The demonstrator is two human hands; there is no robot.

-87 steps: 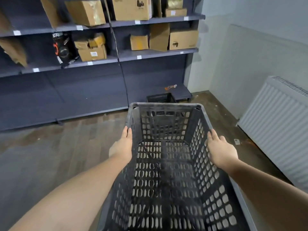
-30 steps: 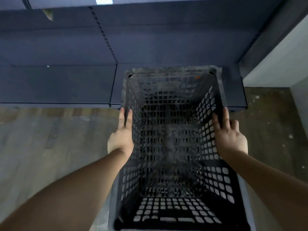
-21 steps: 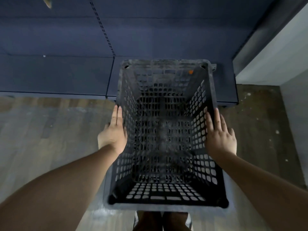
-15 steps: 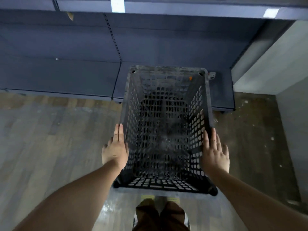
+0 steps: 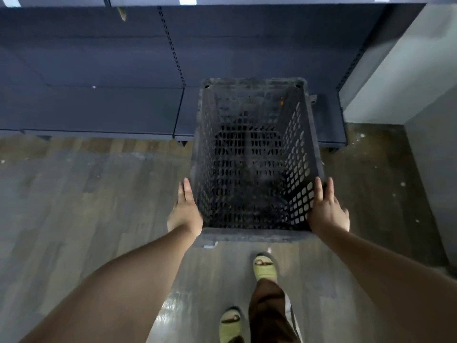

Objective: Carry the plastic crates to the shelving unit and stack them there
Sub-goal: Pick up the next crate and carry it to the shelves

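A dark perforated plastic crate sits low in front of me, its open top facing up. Its far end reaches over the bottom ledge of the dark blue shelving unit, and its near end is above the wooden floor. My left hand presses flat on the crate's left wall near the front corner. My right hand presses on the right wall, fingers extended. What lies under the crate is hidden.
A pale wall closes the corner just right of the shelving. A slotted upright divides the shelf's back panel. My feet in yellow-green slippers stand right behind the crate on the floor.
The crate has gone down and away from me towards the shelf's base. My hands have slid back along its sides to the near corners, and my feet have come into view.
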